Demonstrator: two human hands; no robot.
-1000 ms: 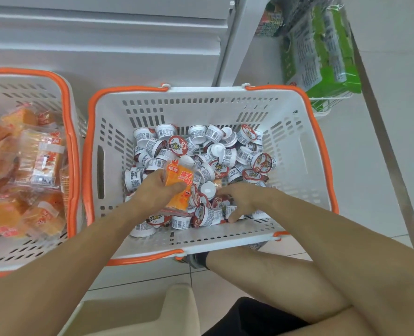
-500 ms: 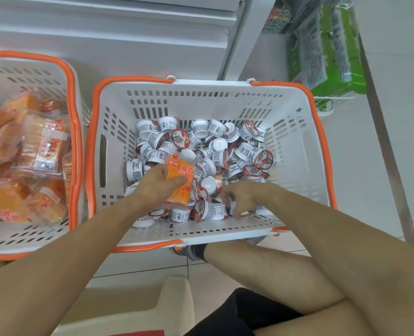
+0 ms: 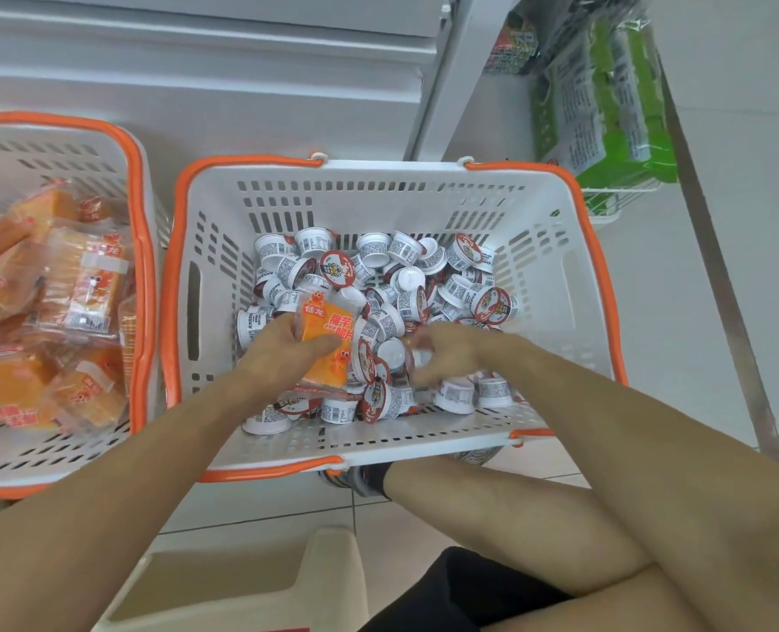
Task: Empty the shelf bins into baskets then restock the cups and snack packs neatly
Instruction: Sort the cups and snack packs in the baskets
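A white basket with orange rim [image 3: 424, 175] stands on the floor in front of me, holding several small white cups with red lids [image 3: 460, 266]. My left hand [image 3: 287, 353] grips an orange snack pack [image 3: 328, 339] lying on the cups. My right hand [image 3: 447, 353] is down among the cups, fingers curled around one small cup [image 3: 419, 358]. A second basket [image 3: 143, 248] at the left holds several orange snack packs [image 3: 82, 289].
White shelf boards [image 3: 196, 61] run across the top. Green packs [image 3: 606, 107] sit in a wire bin at the upper right. A beige stool [image 3: 241, 581] and my bent leg [image 3: 492, 508] are below the basket. Tiled floor lies at the right.
The view shifted slightly, so the baskets sit lower in frame. My right hand has closed its fingers among the cups. My left hand keeps its hold on the orange pack.
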